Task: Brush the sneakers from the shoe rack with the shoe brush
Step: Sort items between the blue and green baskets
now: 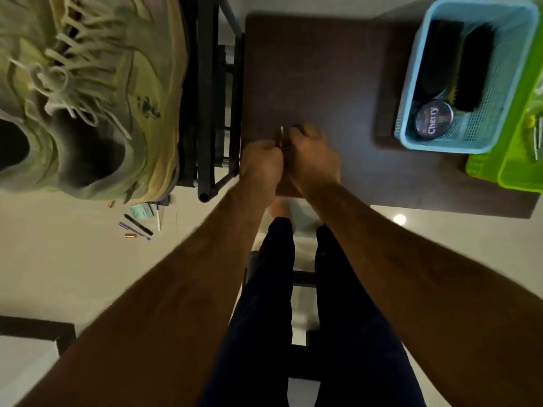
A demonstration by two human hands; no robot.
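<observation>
A pair of pale olive sneakers (pixel 88 92) with loose laces sits on the black shoe rack (pixel 208 113) at the upper left, close to the camera. Two black shoe brushes (pixel 473 66) lie in a light blue basket (pixel 411 133) on the dark brown table (pixel 323 69). My left hand (pixel 260 163) and my right hand (pixel 313 160) meet over the table's near left edge, fingers curled. Together they pinch a small thin object (pixel 282 139) with a white tip; blur hides what it is. Neither hand touches the sneakers or the brushes.
A round tin marked Cherry (pixel 433 120) lies in the blue basket. A green basket (pixel 511 160) stands at the table's right edge. Pens and small items (pixel 138 221) lie on the tiled floor under the rack. My legs in dark trousers (pixel 293 318) are below.
</observation>
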